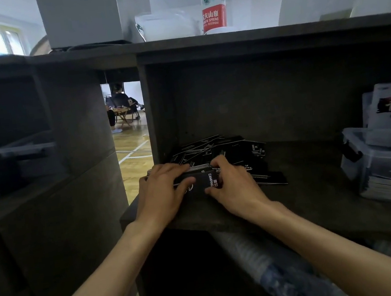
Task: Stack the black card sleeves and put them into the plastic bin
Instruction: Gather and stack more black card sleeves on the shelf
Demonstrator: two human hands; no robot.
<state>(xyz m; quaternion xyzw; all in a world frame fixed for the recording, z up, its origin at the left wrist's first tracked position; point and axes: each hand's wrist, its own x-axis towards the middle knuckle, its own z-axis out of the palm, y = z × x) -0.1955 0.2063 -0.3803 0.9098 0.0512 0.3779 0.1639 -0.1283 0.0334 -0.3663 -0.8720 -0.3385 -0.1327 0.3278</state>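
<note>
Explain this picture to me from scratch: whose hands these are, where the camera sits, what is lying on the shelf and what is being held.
There is no machine here. A person wears one camera on the head, so you look forward and down along both bare forearms.

The left hand and the right hand together grip a small stack of black card sleeves, thumbs on top, fingers curled round its ends. One sleeve shows the word CAMPING.

Behind the hands lies a loose pile of more black sleeves, scattered on a dark shelf inside an open cubby.

To the right on that shelf stands a clear plastic bin that already holds papers or booklets; the stack has not gone in yet.

On top of the shelf unit stands a water bottle with a red label.
</note>
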